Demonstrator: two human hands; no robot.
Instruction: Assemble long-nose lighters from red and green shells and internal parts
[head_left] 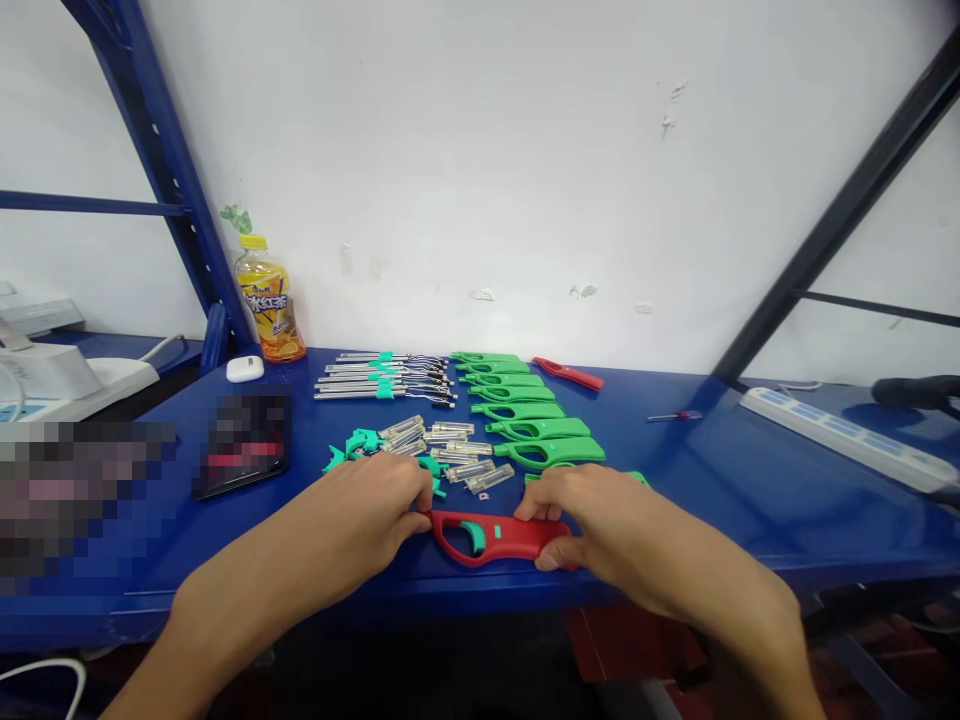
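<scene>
A red lighter casing [517,538] with a teal trigger lies level at the front edge of the blue table. My left hand [390,495] pinches its narrow tip end. Fingers and thumb of my right hand [581,510] grip its wide handle end. Just beyond, clear lighter fuel tanks [450,450] lie in a loose group. Teal triggers [364,441] are partly hidden behind my left hand. Several green lighter casings [544,452] form a column behind my right hand, which covers part of the nearest ones. Metal lighter tubes with wires [382,385] lie in a row farther back.
Another red casing [568,374] lies near the wall, with a small screwdriver [675,416] to its right. A power strip [847,438] runs along the right side. At left are a drink bottle [271,305], a white earphone case [245,369] and a dark phone-like device [244,445].
</scene>
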